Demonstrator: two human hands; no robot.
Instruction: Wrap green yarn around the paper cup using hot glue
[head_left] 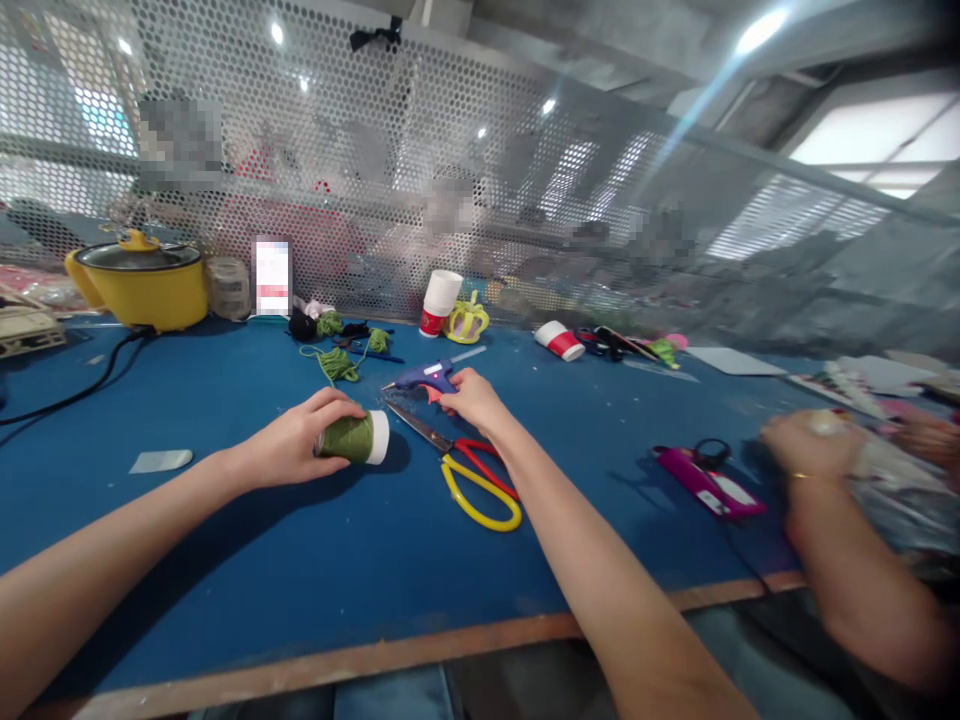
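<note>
My left hand (313,440) is wrapped round a paper cup (352,438) covered in green yarn, tilted on its side with its white end facing right. To its right, my right hand (474,398) grips the handle of a blue glue gun (427,376), whose nozzle points left. A clear glue stick (469,353) sticks out behind the gun. Scissors (480,490) with one yellow and one red handle lie under my right forearm, blades toward the cup. Just beyond the cup rest loose bundles of green yarn (337,364).
A yellow electric pot (150,285), a jar (228,288) and a lit phone (271,278) stand at the back left. White-and-red paper cups (441,300) are at the back. A purple device (709,484) lies right, near another person's hand (814,445). Perforated metal panel (360,180) behind.
</note>
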